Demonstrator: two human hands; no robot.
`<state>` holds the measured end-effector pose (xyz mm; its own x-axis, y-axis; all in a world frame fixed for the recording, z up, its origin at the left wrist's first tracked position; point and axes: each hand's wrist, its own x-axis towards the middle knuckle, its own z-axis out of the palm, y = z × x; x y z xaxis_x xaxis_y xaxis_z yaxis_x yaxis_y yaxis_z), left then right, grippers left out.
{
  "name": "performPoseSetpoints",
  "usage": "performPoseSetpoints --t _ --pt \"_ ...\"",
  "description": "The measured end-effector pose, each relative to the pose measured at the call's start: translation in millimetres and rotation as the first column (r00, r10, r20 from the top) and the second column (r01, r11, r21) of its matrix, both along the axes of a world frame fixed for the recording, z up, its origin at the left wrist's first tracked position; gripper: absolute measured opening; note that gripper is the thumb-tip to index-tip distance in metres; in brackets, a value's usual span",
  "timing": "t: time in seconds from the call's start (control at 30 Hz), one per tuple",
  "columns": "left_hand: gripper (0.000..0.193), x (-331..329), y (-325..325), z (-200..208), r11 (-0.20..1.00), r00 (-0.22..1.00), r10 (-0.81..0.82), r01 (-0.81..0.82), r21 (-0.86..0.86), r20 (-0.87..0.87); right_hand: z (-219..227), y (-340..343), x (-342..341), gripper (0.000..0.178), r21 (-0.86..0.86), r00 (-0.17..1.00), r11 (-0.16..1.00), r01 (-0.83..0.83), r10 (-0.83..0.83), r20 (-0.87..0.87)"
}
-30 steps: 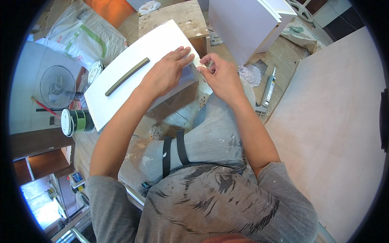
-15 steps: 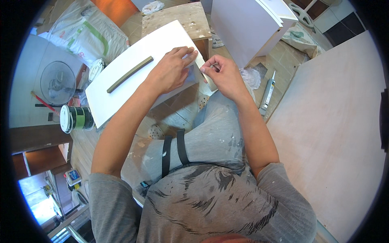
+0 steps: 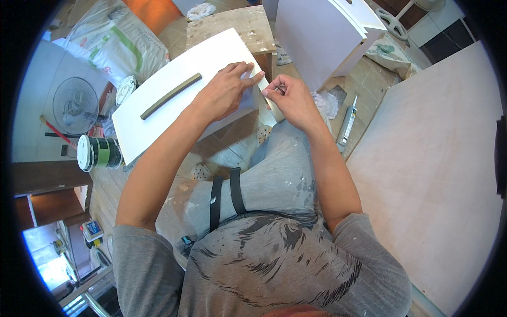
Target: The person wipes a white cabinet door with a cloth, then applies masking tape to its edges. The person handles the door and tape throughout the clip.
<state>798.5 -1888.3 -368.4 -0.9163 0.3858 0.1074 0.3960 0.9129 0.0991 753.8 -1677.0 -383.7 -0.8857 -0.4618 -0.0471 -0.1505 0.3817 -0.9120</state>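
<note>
A white panel with a long bronze-coloured handle on its face lies tilted in front of my legs. My left hand rests on the panel near its far right corner, fingers stretched out and the index finger pointing to the edge. Just right of that edge, my right hand is closed in a pinch. Something small and thin shows between its fingers, too small to name. A narrow cream-coloured edge of the piece runs down beneath the right fingers.
Behind the panel stands a paint-spotted wooden stool. A white cabinet piece is at the far right. A sealant tube lies by a large pale board. To the left are a lidded bucket, a fan and a plastic sack.
My left index finger has stretched out toward the panel's right edge. My right hand stays pinched at nearly the same spot.
</note>
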Motion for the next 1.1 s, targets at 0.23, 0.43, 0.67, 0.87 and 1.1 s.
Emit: performPoseSetpoints --t 0.23,0.43,0.67,0.87,1.1 --pt "0.051 -3.2 -2.8 -1.1 0.992 0.998 0.069 -0.070 0.101 0.016 9.5 1.7 2.2 0.019 -0.046 0.998 0.999 -0.015 0.018 0.059" --pt "0.046 -26.8 -11.3 -10.1 0.981 0.982 0.187 -0.186 0.061 -0.009 4.5 1.4 -0.1 0.021 0.004 0.999 1.000 -0.017 0.018 -0.035" --pt "0.058 -71.3 -8.8 -39.8 0.908 0.903 0.419 -0.415 0.064 -0.092 7.1 1.7 -0.8 0.019 0.026 0.999 0.999 -0.018 0.019 -0.025" --pt "0.076 -103.1 -32.3 -39.1 0.753 0.753 0.657 -0.651 0.097 -0.043 11.8 1.4 1.1 0.018 0.025 1.000 0.999 -0.024 0.023 0.021" --pt "0.065 -97.5 -47.1 -37.3 0.817 0.813 0.577 -0.571 0.081 -0.076 5.2 0.8 -0.6 0.017 -0.004 0.999 0.999 -0.036 0.036 0.011"
